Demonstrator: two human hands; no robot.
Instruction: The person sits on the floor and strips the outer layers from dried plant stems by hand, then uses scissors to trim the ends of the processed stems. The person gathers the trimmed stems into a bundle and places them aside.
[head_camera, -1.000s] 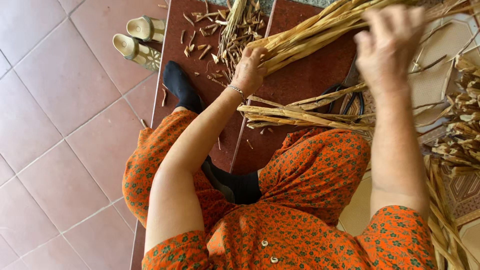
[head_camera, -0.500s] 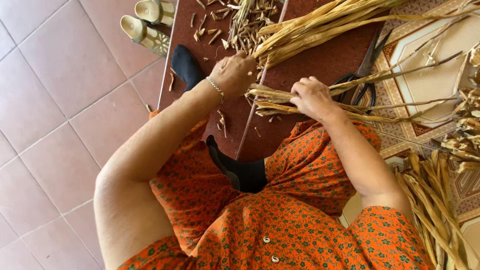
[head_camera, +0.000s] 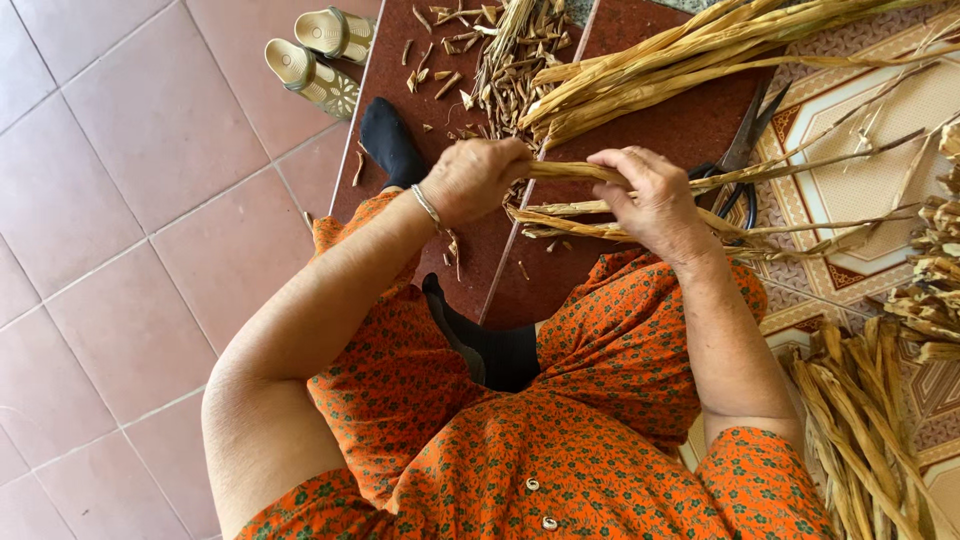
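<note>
Tiled floor (head_camera: 120, 200) with a dark red slab (head_camera: 690, 125) ahead of the seated person. A large bundle of dried stalks (head_camera: 700, 50) lies across the slab, above the hands. A single dried stalk (head_camera: 570, 172) spans between both hands. Left hand (head_camera: 472, 180) is clamped on its near end; right hand (head_camera: 652, 195) grips it further along. Scissors (head_camera: 742, 160) lie just beside the right hand. Two sandals (head_camera: 318, 50) sit well apart.

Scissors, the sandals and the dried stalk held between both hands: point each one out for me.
scissors (head_camera: 742, 150): head view, on the dark blades above the handles.
sandals (head_camera: 322, 48): head view, between the pair, on the inner edge of the upper one.
dried stalk (head_camera: 570, 172): head view, on the stretch between the two hands.
</note>
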